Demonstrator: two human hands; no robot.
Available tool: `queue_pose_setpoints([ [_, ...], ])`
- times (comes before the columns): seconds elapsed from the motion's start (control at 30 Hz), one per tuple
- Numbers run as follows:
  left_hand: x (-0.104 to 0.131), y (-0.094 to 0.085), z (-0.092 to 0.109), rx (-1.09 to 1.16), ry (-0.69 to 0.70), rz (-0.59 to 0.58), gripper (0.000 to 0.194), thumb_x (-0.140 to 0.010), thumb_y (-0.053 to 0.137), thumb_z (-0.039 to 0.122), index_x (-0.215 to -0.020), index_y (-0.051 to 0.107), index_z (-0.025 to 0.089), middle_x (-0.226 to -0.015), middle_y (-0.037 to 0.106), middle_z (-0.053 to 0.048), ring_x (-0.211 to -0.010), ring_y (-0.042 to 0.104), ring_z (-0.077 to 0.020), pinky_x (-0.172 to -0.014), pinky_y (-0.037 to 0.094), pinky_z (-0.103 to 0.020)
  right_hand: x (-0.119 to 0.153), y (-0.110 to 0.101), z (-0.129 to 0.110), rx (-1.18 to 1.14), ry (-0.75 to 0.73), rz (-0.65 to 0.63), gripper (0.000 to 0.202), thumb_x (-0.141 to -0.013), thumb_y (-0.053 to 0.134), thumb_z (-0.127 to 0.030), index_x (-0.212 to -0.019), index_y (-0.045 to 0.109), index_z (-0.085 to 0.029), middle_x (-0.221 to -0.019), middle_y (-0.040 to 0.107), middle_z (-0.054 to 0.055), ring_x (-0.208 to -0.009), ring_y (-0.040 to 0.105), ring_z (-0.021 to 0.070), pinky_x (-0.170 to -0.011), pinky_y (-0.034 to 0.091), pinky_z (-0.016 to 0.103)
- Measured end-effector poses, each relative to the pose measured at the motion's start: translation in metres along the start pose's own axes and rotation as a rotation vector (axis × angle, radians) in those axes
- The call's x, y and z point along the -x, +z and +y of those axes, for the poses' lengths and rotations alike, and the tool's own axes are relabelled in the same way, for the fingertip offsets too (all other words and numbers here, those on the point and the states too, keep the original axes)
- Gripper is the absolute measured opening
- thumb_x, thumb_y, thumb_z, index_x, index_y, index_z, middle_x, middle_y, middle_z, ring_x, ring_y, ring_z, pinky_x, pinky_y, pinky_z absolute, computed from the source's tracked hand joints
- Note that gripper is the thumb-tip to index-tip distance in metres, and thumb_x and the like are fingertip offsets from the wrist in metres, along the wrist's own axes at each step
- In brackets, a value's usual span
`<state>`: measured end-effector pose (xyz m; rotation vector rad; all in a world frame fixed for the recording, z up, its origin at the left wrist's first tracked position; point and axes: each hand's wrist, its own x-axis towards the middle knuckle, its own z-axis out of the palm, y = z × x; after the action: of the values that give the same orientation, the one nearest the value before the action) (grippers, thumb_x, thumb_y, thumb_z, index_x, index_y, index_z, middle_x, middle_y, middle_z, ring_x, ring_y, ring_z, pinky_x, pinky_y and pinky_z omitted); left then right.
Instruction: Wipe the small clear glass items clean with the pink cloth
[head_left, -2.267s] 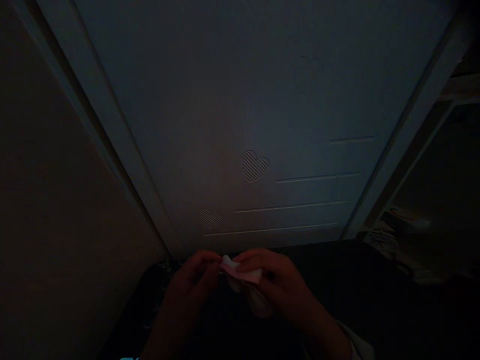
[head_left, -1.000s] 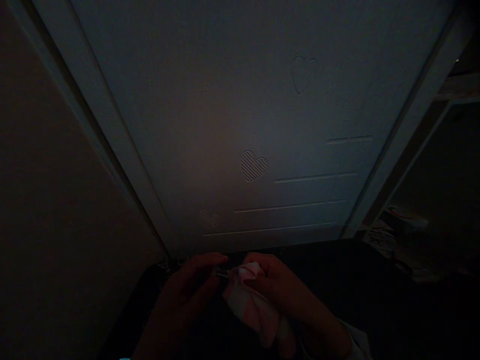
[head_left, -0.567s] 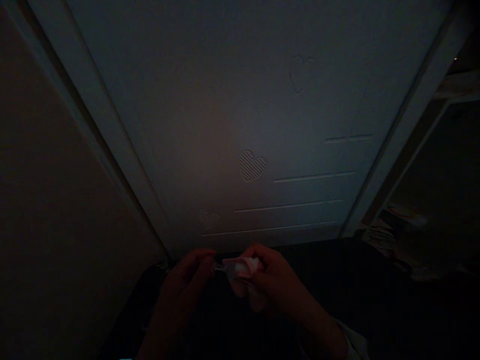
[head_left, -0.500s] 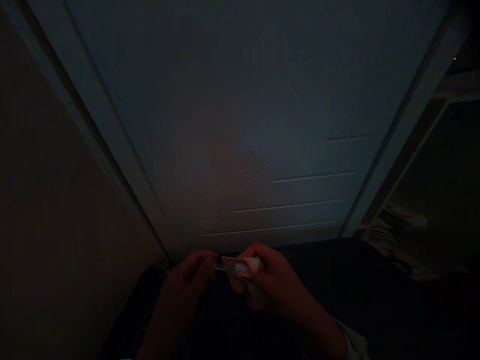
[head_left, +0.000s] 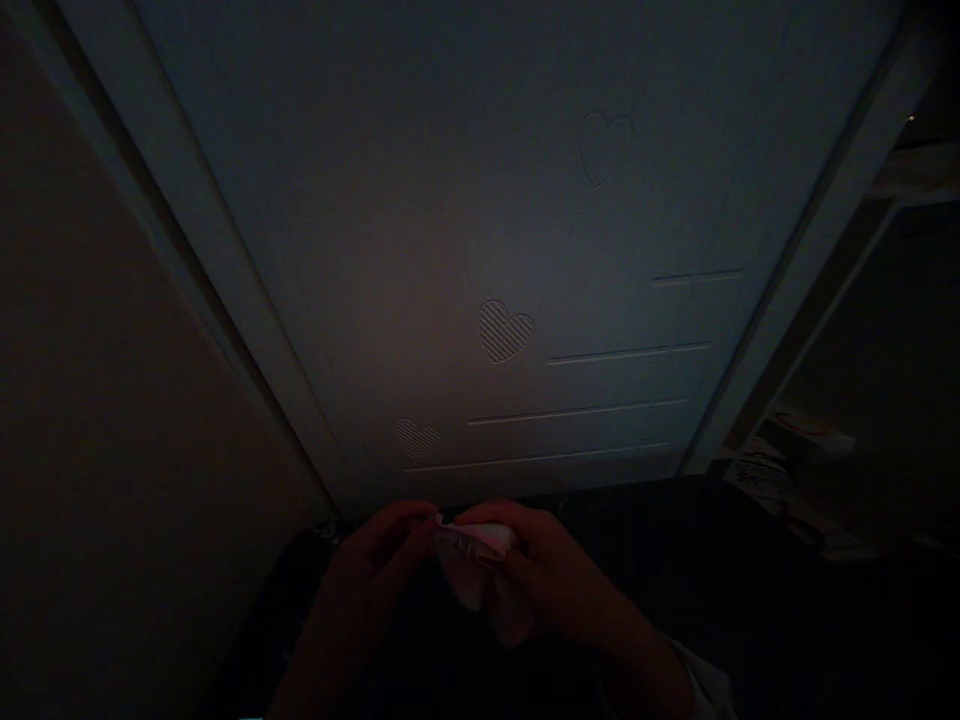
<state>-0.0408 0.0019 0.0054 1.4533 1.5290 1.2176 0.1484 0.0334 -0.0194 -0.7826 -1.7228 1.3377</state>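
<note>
In dim light, low in the head view, a small pale pink and white cloth item [head_left: 480, 548] hangs between my hands. Two rounded ends dangle below it, much like the toes of small socks, though the dark hides its exact kind. My right hand [head_left: 544, 555] is closed around its right side. At its upper left corner, my left hand [head_left: 390, 545] pinches the edge between thumb and fingers. The fingertips of both hands are close together.
Ahead stands a pale door-like panel [head_left: 420, 250] with grooved lines and heart shapes [head_left: 505, 332]. A plain wall [head_left: 112, 450] is on the left. A dark surface [head_left: 637, 540] lies below, and papers or packets [head_left: 802, 490] sit at the right.
Half a second ago a clear, shiny bit showed between my left fingers and the cloth; now those fingers meet the cloth's edge. My right fingers have shifted left, and the cloth hangs lower.
</note>
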Motion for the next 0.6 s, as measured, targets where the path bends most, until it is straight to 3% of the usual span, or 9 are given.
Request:
queue_pose_setpoints([
  [0.17, 0.001, 0.0, -0.006, 0.041, 0.026, -0.017, 0.02, -0.076, 0.073, 0.035, -0.093, 0.076, 0.025, -0.093, 0.083, -0.003, -0.089, 0.076, -0.0239, -0.082, 0.059, -0.032, -0.004, -0.002, 0.005, -0.07, 0.073, 0.026, 0.024, -0.08, 0.062, -0.016, -0.1, 0.076, -0.02, -0.091, 0.075, 0.003, -0.083, 0.067, 0.0194, -0.074, 0.05, 0.029],
  [0.37, 0.005, -0.003, -0.01, 0.029, 0.042, -0.057, 0.019, -0.08, 0.071, 0.033, -0.097, 0.077, 0.026, -0.103, 0.082, -0.004, -0.097, 0.075, -0.0245, -0.088, 0.058, -0.033, -0.004, -0.003, 0.011, -0.162, 0.171, 0.065, 0.011, -0.076, 0.069, -0.026, -0.083, 0.069, -0.017, -0.071, 0.065, -0.001, -0.064, 0.058, 0.0143, -0.057, 0.043, 0.023],
  [0.5, 0.005, -0.005, -0.008, 0.009, 0.06, -0.053, 0.019, -0.081, 0.07, 0.032, -0.097, 0.078, 0.027, -0.103, 0.082, -0.004, -0.097, 0.075, -0.0243, -0.086, 0.059, -0.031, -0.004, -0.001, 0.012, -0.126, 0.208, 0.123, 0.023, -0.074, 0.073, -0.034, -0.067, 0.056, -0.019, -0.056, 0.05, -0.007, -0.05, 0.045, 0.0087, -0.046, 0.032, 0.019],
  [0.6, 0.006, -0.004, -0.008, 0.04, 0.06, -0.05, 0.019, -0.08, 0.071, 0.032, -0.097, 0.078, 0.026, -0.103, 0.082, -0.005, -0.098, 0.076, -0.0247, -0.086, 0.059, -0.031, -0.003, 0.001, 0.013, -0.156, 0.219, 0.154, 0.028, -0.072, 0.075, -0.037, -0.066, 0.053, -0.021, -0.054, 0.05, -0.007, -0.048, 0.046, 0.0086, -0.042, 0.031, 0.018],
])
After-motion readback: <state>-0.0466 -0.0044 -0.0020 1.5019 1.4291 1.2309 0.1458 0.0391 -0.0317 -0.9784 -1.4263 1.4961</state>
